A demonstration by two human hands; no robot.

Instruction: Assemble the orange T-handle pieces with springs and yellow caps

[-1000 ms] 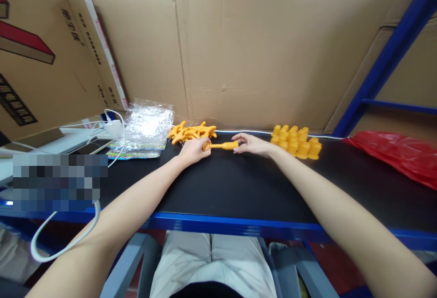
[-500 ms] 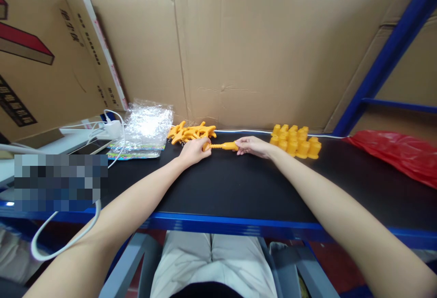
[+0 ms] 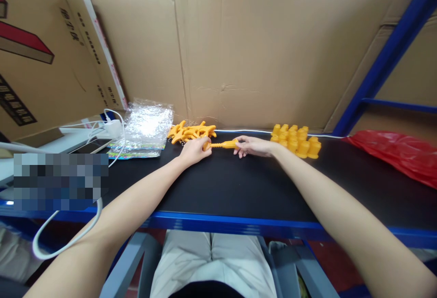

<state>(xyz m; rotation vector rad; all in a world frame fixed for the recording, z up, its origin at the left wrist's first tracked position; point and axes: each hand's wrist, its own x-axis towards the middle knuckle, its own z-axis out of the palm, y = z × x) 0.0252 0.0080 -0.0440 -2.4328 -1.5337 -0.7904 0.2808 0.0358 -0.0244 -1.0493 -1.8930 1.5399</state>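
Note:
Between my hands, a yellow-orange plastic piece with a ribbed, screw-like rod (image 3: pixel 217 145) lies level, just over the black tabletop. My left hand (image 3: pixel 195 151) is closed round its left end, which bulges out between thumb and fingers. At the right end is a thicker sleeve-like part (image 3: pixel 229 144), and the fingertips of my right hand (image 3: pixel 249 146) are closed on it. Behind my left hand lies a heap of yellow-orange branched plastic pieces (image 3: pixel 191 131). To the right of my right hand stand several yellow cup-shaped parts (image 3: pixel 296 141), grouped close together in rows.
Clear plastic bags (image 3: pixel 146 127) lie at the back left, near a white charger (image 3: pixel 113 128) with cables and a phone (image 3: pixel 90 146). A red plastic bag (image 3: pixel 396 154) rests at the right. A cardboard wall (image 3: pixel 259 56) closes the back; a white cable loops over my left forearm.
My right hand's lower fingers have loosened and spread a little at the sleeve-like part. My left hand keeps its hold in the same place.

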